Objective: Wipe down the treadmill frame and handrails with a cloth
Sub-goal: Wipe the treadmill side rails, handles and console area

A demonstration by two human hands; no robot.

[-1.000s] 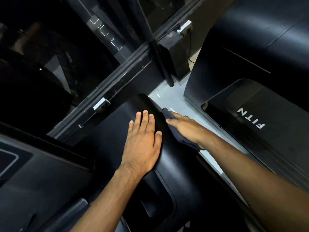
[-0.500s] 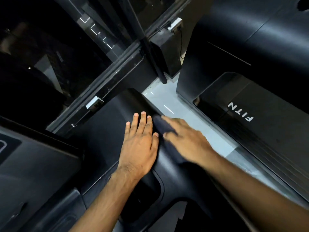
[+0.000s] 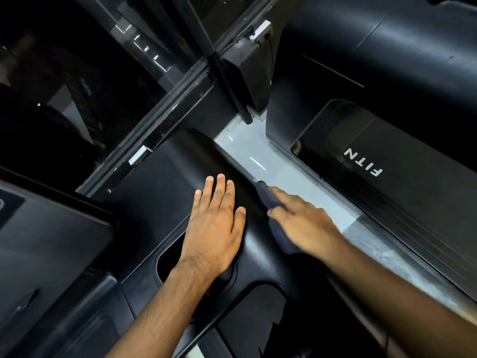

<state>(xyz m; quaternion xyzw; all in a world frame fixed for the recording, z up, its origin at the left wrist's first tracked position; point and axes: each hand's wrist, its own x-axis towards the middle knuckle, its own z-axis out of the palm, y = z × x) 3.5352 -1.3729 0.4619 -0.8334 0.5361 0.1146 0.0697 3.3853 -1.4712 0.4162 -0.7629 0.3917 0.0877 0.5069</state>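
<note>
Left hand [image 3: 214, 226] flat on frame [image 3: 160, 192], right hand [image 3: 304, 223] pressing cloth [image 3: 264, 193] — blurred

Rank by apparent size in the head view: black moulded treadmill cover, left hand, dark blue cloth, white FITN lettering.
1. black moulded treadmill cover
2. left hand, flat on it
3. dark blue cloth and white FITN lettering: unsure. The right hand covers much of the cloth, and the lettering lies farther from the camera.

Dark navy cloth [image 3: 265, 196] bunched against right edge of black treadmill frame [image 3: 160, 192].
</note>
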